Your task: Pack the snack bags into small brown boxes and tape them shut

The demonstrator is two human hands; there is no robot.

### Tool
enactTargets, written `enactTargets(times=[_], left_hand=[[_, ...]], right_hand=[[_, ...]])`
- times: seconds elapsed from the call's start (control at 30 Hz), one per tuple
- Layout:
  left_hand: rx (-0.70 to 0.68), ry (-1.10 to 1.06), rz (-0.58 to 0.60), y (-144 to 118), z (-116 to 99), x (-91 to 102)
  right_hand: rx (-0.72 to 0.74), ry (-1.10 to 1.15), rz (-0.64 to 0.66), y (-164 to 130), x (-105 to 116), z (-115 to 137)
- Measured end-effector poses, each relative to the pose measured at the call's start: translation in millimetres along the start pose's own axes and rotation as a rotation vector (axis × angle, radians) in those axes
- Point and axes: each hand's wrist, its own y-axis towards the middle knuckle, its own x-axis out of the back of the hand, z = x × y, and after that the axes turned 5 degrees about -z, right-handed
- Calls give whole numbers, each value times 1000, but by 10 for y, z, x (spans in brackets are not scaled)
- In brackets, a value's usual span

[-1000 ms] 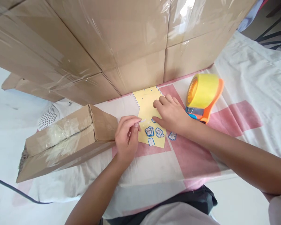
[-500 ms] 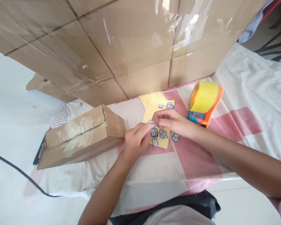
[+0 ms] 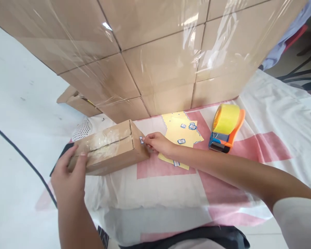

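Taped carton (image 3: 111,155), contents hidden, left hand (image 3: 69,174) spread on it, right hand (image 3: 159,143) pinching sticker (image 3: 141,139)

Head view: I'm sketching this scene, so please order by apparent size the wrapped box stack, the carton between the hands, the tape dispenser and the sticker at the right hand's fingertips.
Largest to smallest, as they look here:
1. Wrapped box stack
2. Carton
3. Tape dispenser
4. Sticker
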Motion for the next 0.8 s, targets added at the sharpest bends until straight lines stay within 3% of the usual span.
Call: enactTargets(times=[0.1, 0.27, 0.4, 0.5, 0.63, 0.7, 0.8], left_hand=[[128, 37, -44, -29, 46, -80], [324, 61, 10, -83, -224, -34], [349, -20, 51, -107, -352, 29], [332, -109, 65, -114, -325, 46], [294, -201, 97, -113, -295, 62], [284, -216, 111, -108, -291, 73], [273, -233, 134, -95, -271, 84]], right_hand=[[-59, 42, 6, 23, -45, 22], [-229, 157, 116, -14, -41, 0], [-287, 178, 182, -94, 14, -118], [-65, 53, 163, -133, 103, -183], [519, -433, 218, -125, 254, -122], [646, -643, 236, -98, 306, -60], [721, -683, 270, -19, 331, -6]])
